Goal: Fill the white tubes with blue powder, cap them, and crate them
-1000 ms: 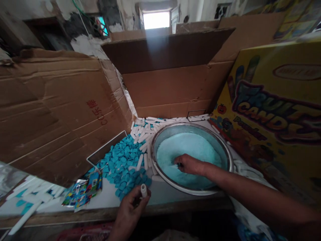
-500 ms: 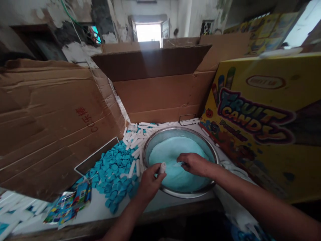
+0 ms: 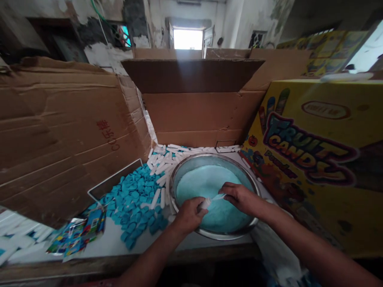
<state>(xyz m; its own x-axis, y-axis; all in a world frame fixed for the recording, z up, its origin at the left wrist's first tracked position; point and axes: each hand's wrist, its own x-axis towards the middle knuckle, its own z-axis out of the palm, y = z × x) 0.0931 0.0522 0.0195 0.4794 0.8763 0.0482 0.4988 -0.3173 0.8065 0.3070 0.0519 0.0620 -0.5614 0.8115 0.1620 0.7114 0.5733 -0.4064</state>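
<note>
Though left hand [image 3: 190, 216] overhangs rim [image 3: 221, 235], tube [image 3: 205, 203] clears

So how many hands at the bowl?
2: left hand, near-left over the bowl, holding a white tube; right hand, over its right half, holding a pale implement. None seem hidden.

the powder [image 3: 209, 179] is pale aqua, the tube [image 3: 206, 203] white, the bowl [image 3: 223, 236] silver, the carton [image 3: 324, 119] yellow with multicoloured lettering.
</note>
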